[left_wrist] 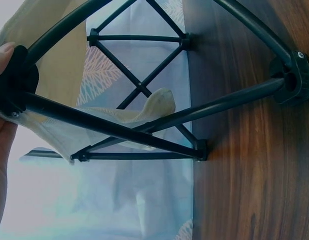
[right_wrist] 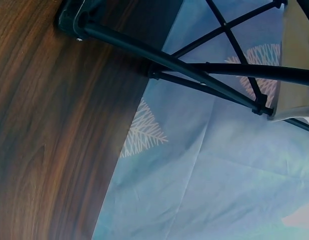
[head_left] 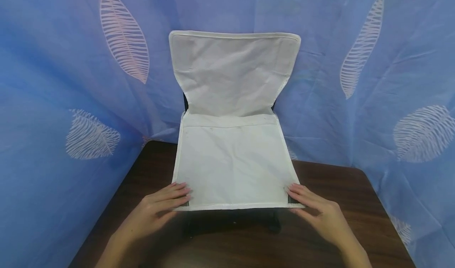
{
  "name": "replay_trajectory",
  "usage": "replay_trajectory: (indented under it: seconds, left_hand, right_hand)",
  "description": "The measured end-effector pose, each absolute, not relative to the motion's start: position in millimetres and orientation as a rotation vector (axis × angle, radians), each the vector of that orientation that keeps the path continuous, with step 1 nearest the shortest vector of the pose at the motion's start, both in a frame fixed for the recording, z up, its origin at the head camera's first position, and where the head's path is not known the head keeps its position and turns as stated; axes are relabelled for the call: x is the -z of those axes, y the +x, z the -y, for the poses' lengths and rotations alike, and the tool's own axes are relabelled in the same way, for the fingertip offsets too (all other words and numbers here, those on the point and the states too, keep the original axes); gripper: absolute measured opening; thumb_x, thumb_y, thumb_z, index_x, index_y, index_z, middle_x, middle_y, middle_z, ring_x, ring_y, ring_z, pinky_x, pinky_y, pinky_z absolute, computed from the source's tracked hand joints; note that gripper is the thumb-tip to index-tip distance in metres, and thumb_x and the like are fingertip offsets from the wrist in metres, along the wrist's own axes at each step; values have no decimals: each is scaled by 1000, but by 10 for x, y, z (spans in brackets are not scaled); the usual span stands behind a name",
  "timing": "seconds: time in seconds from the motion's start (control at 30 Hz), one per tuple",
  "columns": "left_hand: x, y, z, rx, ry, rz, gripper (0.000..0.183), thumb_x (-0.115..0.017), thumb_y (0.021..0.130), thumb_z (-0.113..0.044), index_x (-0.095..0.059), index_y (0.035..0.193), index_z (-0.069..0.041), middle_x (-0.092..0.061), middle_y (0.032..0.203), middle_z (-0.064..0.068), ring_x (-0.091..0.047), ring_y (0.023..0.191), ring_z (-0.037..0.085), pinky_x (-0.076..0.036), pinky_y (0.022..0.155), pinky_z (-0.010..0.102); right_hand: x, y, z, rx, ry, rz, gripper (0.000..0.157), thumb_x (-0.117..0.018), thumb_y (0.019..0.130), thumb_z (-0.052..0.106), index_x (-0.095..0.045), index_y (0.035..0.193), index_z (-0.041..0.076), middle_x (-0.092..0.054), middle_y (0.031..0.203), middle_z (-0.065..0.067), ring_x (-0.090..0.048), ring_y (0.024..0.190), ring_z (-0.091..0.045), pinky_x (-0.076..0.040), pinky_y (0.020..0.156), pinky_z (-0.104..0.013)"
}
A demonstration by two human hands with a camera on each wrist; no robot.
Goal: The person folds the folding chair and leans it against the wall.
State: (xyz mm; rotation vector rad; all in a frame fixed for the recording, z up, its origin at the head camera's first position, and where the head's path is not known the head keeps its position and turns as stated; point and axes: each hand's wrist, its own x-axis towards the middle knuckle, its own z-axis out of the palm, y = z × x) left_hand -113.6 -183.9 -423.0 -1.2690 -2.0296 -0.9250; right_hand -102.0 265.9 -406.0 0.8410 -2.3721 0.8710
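Observation:
A small folding chair with a white fabric seat and backrest stands unfolded, facing me. Its dark tubular legs cross beneath the fabric; one leg tube runs across the left wrist view, another leg tube across the right wrist view. My left hand grips the seat's front left corner, fingers on top and thumb at the edge below. At the front right corner my right hand holds on likewise, its thumb low at the rim. The right hand is almost wholly out of its own wrist view.
Under the chair lies a dark wood-grain table with rounded back corners. A blue curtain with white leaf prints hangs close around its back and sides. Dark plastic feet of the chair rest on the tabletop.

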Motion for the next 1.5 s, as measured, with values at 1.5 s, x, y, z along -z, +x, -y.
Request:
replay_trajectory:
  seconds: [1.5]
  left_hand:
    - [4252, -1175, 1612, 1006, -1369, 2008, 30, -59, 97, -19, -68, 122, -4, -67, 124, 15, -53, 131, 19, -33, 116, 25]
  right_hand:
    - [4018, -430, -2777, -904, 842, 2186, 49, -64, 87, 41, -73, 105, -3, -70, 120, -8, -55, 125, -1, -42, 96, -4]
